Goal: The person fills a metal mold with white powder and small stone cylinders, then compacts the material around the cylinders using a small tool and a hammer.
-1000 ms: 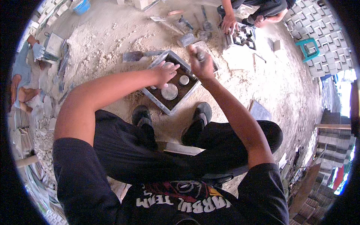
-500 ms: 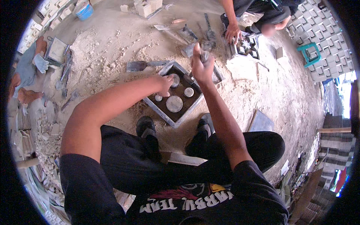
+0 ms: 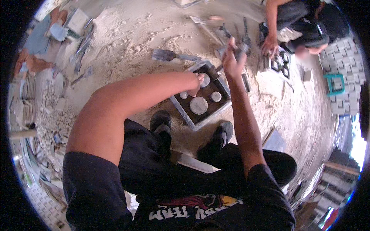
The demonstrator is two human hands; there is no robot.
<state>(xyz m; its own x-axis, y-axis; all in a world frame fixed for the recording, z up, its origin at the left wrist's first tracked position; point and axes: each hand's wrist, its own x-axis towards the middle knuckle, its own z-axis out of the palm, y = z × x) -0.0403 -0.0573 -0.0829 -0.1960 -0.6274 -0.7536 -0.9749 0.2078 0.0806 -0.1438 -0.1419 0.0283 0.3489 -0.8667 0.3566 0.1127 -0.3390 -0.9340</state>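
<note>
Nearest you, your shoes (image 3: 220,139) flank the near corner of the square frame (image 3: 184,113), which lies on the floor (image 3: 304,115) tilted like a diamond. Inside it, the large disc (image 3: 199,105) sits closest, a small disc (image 3: 216,96) to its right and a smaller one (image 3: 184,95) to its left. Your left forearm and hand hide much of the frame's upper-left edge. Your left grip (image 3: 198,82) is at the far disc (image 3: 205,80), covering part of it; you cannot tell whether it pinches or only rests there. Your right grip (image 3: 234,61), raised beyond the frame's right corner, is clenched around a grey tool (image 3: 241,49), too blurred to identify. Your right forearm passes just beside that corner; to its right, sandy floor spreads widely. Past the frame lies a broad-bladed scraper (image 3: 163,55), its handle running toward the far corner. Farther right, a co-worker's hand (image 3: 269,46) touches a patterned mould (image 3: 280,65).
</note>
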